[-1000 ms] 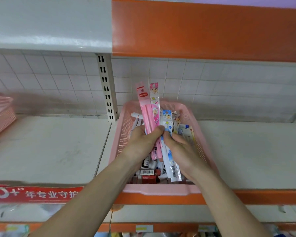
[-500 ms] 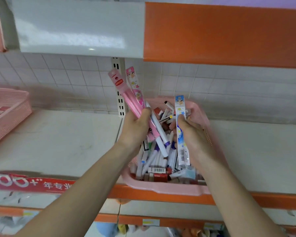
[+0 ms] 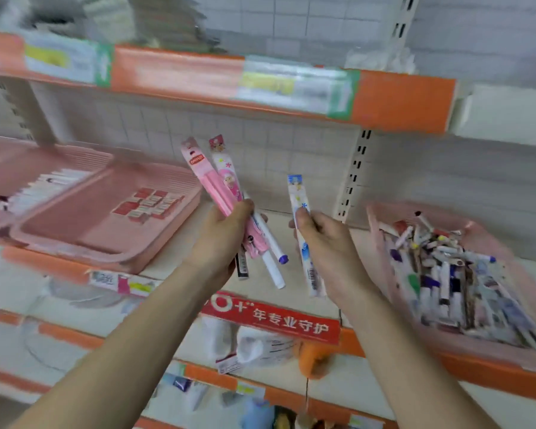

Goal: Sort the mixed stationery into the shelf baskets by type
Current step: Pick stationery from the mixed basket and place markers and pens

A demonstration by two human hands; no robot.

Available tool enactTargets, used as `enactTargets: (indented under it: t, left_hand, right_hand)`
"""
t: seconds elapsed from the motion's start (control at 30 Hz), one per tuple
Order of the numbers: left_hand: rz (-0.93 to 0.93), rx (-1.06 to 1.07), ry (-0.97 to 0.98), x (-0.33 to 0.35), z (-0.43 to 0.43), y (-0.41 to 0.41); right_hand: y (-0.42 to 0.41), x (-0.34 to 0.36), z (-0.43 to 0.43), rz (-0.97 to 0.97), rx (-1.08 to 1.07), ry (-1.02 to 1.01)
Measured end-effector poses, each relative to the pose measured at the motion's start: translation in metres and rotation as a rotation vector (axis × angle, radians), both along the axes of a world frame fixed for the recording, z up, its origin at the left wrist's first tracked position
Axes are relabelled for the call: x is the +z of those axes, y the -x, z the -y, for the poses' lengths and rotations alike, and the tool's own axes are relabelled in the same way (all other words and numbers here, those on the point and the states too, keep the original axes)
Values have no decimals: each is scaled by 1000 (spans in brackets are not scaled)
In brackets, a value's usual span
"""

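1. The left hand (image 3: 226, 233) clenched a fan of pink pen packs (image 3: 209, 181) and white markers (image 3: 271, 267) by their lower halves. It was above the shelf, well right of the pink basket of small red packs (image 3: 106, 253).
2. The right hand (image 3: 325, 243) pinched one blue-flowered pen pack (image 3: 300, 224) mid-length, near upright. These packs looked light, fairly stiff and slick-wrapped, so mid-body holds seemed safest.
3. The mixed basket (image 3: 375, 224) lay just right.

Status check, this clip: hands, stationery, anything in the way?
Left hand grips pink packets and white markers. Right hand pinches blue packet. Both between mixed basket and left basket; path looks unobstructed.
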State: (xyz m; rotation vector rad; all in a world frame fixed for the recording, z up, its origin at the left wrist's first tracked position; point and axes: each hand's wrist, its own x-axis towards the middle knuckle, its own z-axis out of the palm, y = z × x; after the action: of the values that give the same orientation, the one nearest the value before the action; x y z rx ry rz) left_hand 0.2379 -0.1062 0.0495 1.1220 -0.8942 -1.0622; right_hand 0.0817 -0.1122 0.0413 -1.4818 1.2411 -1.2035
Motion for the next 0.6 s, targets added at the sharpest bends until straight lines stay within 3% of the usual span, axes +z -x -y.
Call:
enactTargets:
  t: [0.3,0.6]
  left_hand:
    - [129,129,-16,-9,-64,-210]
    - [95,177,-55,-6,-80,-325]
  right_hand:
    - [-194,-13,-35,15,112,-45]
    - [-291,-7,-50,59,218,16]
